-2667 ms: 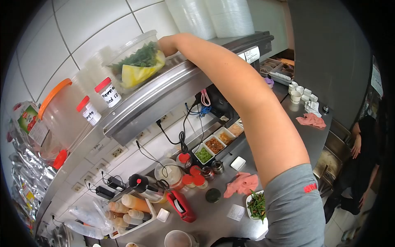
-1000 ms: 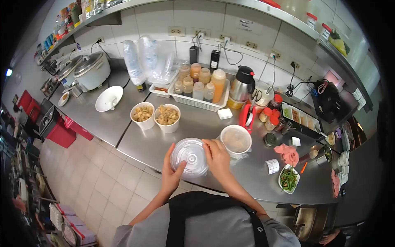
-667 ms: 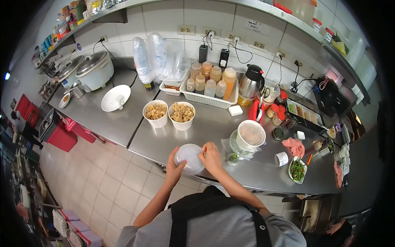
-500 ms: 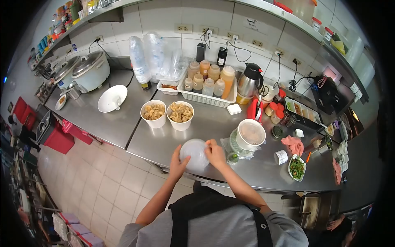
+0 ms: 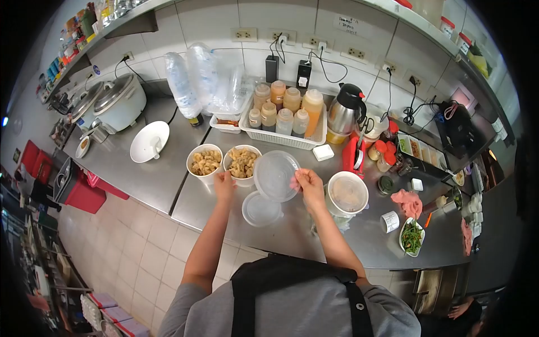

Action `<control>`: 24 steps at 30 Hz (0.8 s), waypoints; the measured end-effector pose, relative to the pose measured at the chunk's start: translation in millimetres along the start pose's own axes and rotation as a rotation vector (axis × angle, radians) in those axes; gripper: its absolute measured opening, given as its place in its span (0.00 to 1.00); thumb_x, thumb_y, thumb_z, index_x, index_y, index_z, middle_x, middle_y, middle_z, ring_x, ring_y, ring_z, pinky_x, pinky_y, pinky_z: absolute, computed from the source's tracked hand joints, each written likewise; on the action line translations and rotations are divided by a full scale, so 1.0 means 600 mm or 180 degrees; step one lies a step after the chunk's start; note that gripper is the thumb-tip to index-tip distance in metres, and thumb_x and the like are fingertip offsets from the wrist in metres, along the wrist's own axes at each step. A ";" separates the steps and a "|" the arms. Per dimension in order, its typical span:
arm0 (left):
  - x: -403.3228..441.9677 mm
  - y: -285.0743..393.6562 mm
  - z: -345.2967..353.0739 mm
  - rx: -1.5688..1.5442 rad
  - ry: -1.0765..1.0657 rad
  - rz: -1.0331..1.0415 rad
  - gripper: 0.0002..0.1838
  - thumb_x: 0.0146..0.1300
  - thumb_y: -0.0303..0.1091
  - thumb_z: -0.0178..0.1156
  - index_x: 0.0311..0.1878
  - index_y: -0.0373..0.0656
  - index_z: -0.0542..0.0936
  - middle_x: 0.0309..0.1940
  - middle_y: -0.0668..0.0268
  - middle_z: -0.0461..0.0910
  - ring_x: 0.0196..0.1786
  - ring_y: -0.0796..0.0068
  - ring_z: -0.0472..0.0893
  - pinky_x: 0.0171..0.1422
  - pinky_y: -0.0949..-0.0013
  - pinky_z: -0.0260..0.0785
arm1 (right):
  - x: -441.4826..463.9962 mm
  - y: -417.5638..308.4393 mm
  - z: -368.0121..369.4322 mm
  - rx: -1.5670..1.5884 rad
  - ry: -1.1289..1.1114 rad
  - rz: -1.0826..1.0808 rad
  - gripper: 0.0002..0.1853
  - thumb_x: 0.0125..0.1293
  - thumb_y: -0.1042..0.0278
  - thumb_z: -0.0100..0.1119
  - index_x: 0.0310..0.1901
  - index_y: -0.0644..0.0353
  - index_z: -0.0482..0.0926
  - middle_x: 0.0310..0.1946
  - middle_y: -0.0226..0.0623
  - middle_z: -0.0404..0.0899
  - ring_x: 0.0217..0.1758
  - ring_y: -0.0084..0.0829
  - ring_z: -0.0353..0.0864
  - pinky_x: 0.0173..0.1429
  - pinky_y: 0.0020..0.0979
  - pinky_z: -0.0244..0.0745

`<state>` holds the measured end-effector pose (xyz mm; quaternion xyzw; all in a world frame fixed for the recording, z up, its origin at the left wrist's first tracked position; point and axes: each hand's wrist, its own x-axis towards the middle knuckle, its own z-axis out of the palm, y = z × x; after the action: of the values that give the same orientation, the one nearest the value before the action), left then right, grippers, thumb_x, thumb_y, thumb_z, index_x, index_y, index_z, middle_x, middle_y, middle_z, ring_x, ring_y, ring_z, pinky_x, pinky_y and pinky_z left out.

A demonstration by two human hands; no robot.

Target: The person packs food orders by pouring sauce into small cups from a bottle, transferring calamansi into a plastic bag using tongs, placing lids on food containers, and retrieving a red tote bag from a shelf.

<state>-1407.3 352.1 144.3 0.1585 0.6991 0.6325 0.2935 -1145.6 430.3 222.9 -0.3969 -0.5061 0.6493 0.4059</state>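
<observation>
My right hand (image 5: 309, 186) pinches a clear round plastic lid (image 5: 276, 175) by its right edge, tilted up above the counter. The lid overlaps the right side of a white paper tub (image 5: 242, 181) filled with brown fried pieces. My left hand (image 5: 224, 186) is at the near left side of that tub, fingertips against or just before its wall; nothing shows held in it. To the left stands a matching full tub (image 5: 205, 177). A second clear lid (image 5: 261, 210) lies flat on the steel counter below the raised one.
A lidded tub (image 5: 346, 194) stands by my right forearm. Behind are a white basket (image 5: 281, 136) of sauce bottles, a thermal jug (image 5: 343, 112) and a red tape dispenser (image 5: 353, 154). A white bowl (image 5: 150, 140) sits left; a plate of greens (image 5: 411, 238) sits right.
Both hands moved up and away from the counter's front edge. The stacked lids came apart: one rose in my right hand, one lies on the counter. My left hand let go and reached the tub.
</observation>
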 end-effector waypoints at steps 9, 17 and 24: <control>-0.124 0.016 0.022 -0.0165 -0.0360 -0.0486 0.15 0.71 0.41 0.57 0.48 0.38 0.73 0.41 0.63 0.76 0.40 0.75 0.78 0.39 0.70 0.74 | 0.021 0.001 -0.001 0.0993 0.0268 0.0837 0.18 0.77 0.58 0.42 0.56 0.65 0.63 0.43 0.48 0.81 0.37 0.39 0.86 0.35 0.36 0.84; -0.129 -0.001 -0.021 0.0903 -0.0447 0.1235 0.13 0.71 0.32 0.52 0.54 0.37 0.72 0.53 0.60 0.75 0.54 0.68 0.75 0.57 0.65 0.69 | -0.017 0.036 0.002 0.1214 0.0886 0.0179 0.12 0.77 0.63 0.45 0.52 0.61 0.70 0.39 0.40 0.82 0.34 0.28 0.83 0.34 0.26 0.77; 0.000 0.025 0.002 -0.0261 -0.1126 0.0814 0.38 0.76 0.57 0.35 0.76 0.35 0.51 0.73 0.54 0.58 0.74 0.62 0.60 0.78 0.63 0.48 | 0.063 0.147 0.025 0.2026 0.0654 0.0645 0.14 0.77 0.61 0.50 0.54 0.61 0.77 0.32 0.25 0.77 0.29 0.17 0.72 0.36 0.21 0.70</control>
<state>-1409.0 355.2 159.0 0.3423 0.5847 0.6547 0.3351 -1184.0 446.4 135.4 -0.3619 -0.1928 0.7682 0.4917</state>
